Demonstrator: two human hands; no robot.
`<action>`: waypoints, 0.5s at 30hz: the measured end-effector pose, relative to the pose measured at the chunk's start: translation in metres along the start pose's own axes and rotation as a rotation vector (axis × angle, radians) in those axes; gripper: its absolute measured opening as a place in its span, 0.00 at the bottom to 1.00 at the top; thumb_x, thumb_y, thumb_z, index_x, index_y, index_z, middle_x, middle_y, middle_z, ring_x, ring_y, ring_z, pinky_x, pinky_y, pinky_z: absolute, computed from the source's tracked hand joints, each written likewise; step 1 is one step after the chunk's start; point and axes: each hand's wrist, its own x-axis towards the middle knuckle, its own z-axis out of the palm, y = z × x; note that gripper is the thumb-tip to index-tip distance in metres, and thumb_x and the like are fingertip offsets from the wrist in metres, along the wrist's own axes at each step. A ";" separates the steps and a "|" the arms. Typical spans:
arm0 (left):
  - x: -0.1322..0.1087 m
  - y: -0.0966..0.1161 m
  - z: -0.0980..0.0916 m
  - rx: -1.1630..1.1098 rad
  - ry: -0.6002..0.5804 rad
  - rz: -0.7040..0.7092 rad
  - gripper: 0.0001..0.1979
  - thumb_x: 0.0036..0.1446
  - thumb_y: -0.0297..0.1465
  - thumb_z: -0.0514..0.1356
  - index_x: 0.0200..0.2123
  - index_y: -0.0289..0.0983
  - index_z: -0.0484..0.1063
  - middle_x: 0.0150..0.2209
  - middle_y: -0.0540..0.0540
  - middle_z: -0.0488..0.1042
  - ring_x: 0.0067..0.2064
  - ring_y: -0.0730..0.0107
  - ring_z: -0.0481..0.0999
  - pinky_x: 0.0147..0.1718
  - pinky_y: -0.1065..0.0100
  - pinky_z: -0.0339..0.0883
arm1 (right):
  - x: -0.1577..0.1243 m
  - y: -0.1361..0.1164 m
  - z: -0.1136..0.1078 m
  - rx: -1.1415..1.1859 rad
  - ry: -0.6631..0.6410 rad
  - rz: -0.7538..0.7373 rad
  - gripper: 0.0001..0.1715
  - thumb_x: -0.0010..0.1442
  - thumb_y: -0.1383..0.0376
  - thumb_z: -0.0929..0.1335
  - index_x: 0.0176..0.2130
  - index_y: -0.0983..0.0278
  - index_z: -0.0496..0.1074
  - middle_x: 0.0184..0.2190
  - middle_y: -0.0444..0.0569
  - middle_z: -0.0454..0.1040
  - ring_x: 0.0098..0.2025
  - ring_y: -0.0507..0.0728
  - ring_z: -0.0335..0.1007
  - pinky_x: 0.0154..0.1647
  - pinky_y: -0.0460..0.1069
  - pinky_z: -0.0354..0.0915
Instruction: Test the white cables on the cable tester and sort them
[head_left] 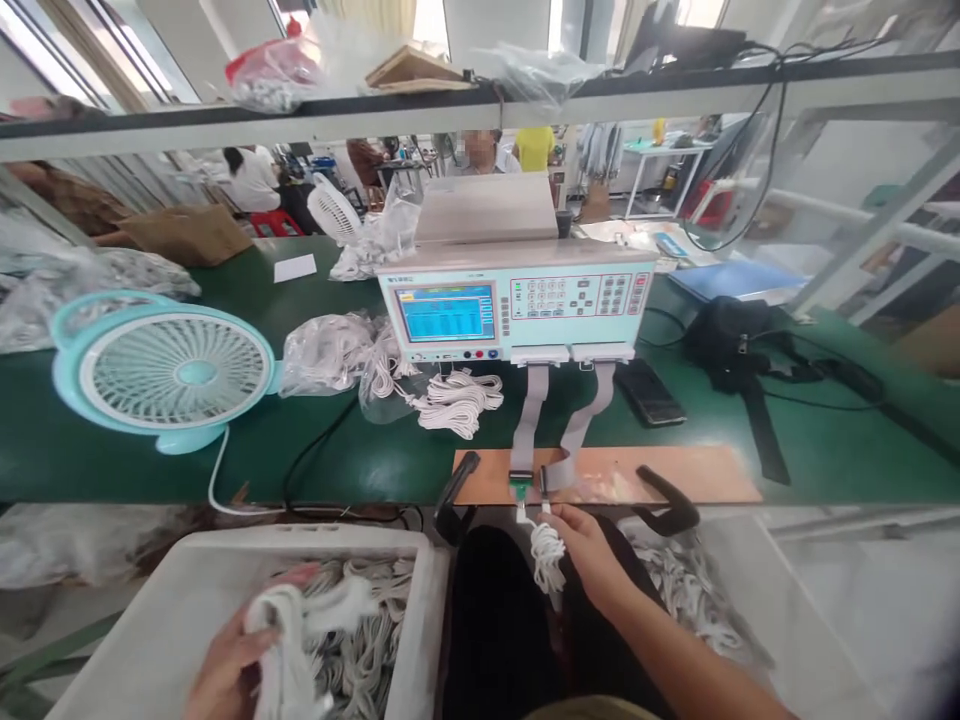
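My left hand (232,655) is closed round a white cable bundle (285,650) above the white bin (180,600) at the lower left. At the front edge of the table, my right hand (589,550) pinches the white plug end of a small coiled cable (547,555) by the black connector of the right ribbon cable (581,430). The coil hangs below the board edge. Its other plug meets a green circuit board (521,492) on the left ribbon cable (529,420). Both ribbons run up to the tester (517,310), whose screen is lit.
A blue fan (196,372) stands left, near bagged cables (330,352) and a loose white bundle (459,402). A phone (651,392) and black bag (731,335) lie right. Two black clamps (457,490) (667,505) hold the wooden board (705,475). People are beyond the shelf.
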 end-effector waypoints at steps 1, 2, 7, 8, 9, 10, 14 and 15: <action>-0.008 0.016 0.026 -0.153 -0.189 -0.019 0.19 0.38 0.40 0.57 0.36 0.39 0.72 0.50 0.45 0.68 0.50 0.49 0.65 0.44 0.59 0.63 | -0.001 -0.001 0.001 0.005 -0.003 -0.007 0.20 0.46 0.54 0.71 0.28 0.69 0.67 0.22 0.44 0.64 0.23 0.47 0.55 0.26 0.43 0.52; -0.015 0.030 0.054 -0.214 -0.363 -0.051 0.19 0.36 0.36 0.60 0.35 0.38 0.74 0.51 0.46 0.67 0.52 0.50 0.64 0.45 0.62 0.63 | -0.003 -0.001 0.001 0.007 -0.001 -0.015 0.21 0.46 0.54 0.71 0.28 0.69 0.66 0.22 0.44 0.64 0.23 0.47 0.55 0.26 0.43 0.52; -0.020 0.052 0.184 -0.425 -0.745 -0.233 0.21 0.36 0.28 0.56 0.39 0.35 0.74 0.37 0.45 0.71 0.31 0.70 0.68 0.29 0.72 0.61 | -0.005 -0.002 0.003 0.016 0.001 -0.042 0.22 0.44 0.53 0.71 0.27 0.69 0.65 0.22 0.44 0.63 0.23 0.47 0.55 0.26 0.43 0.53; -0.017 0.050 0.199 -0.461 -0.789 -0.275 0.22 0.36 0.28 0.56 0.39 0.34 0.73 0.31 0.46 0.71 0.27 0.72 0.66 0.26 0.73 0.59 | -0.004 -0.001 0.002 0.022 0.002 -0.048 0.22 0.44 0.53 0.71 0.27 0.69 0.65 0.22 0.44 0.64 0.24 0.47 0.55 0.27 0.43 0.53; -0.013 0.048 0.209 -0.486 -0.810 -0.299 0.22 0.35 0.28 0.56 0.39 0.33 0.73 0.27 0.46 0.70 0.25 0.73 0.65 0.24 0.73 0.58 | -0.003 0.000 0.001 0.028 0.003 -0.053 0.22 0.44 0.53 0.71 0.27 0.69 0.64 0.22 0.44 0.64 0.24 0.47 0.56 0.27 0.43 0.54; -0.011 0.045 0.216 -0.502 -0.823 -0.310 0.22 0.35 0.28 0.56 0.39 0.31 0.73 0.25 0.47 0.69 0.23 0.74 0.64 0.23 0.73 0.57 | -0.001 0.000 0.000 0.032 0.006 -0.060 0.23 0.44 0.53 0.71 0.26 0.69 0.64 0.22 0.44 0.64 0.24 0.47 0.56 0.27 0.43 0.54; -0.011 0.037 0.222 -0.510 -0.771 -0.290 0.20 0.35 0.28 0.56 0.37 0.30 0.73 0.23 0.47 0.69 0.21 0.75 0.63 0.21 0.74 0.55 | 0.002 0.008 0.002 0.063 0.028 -0.073 0.23 0.42 0.54 0.71 0.25 0.68 0.60 0.19 0.41 0.59 0.22 0.46 0.51 0.24 0.42 0.51; -0.015 0.036 0.221 -0.506 -0.756 -0.291 0.20 0.35 0.28 0.56 0.37 0.30 0.73 0.23 0.47 0.69 0.21 0.76 0.63 0.20 0.75 0.55 | 0.000 0.011 0.004 0.075 0.029 -0.072 0.23 0.43 0.55 0.71 0.24 0.68 0.59 0.19 0.41 0.58 0.22 0.45 0.50 0.23 0.42 0.50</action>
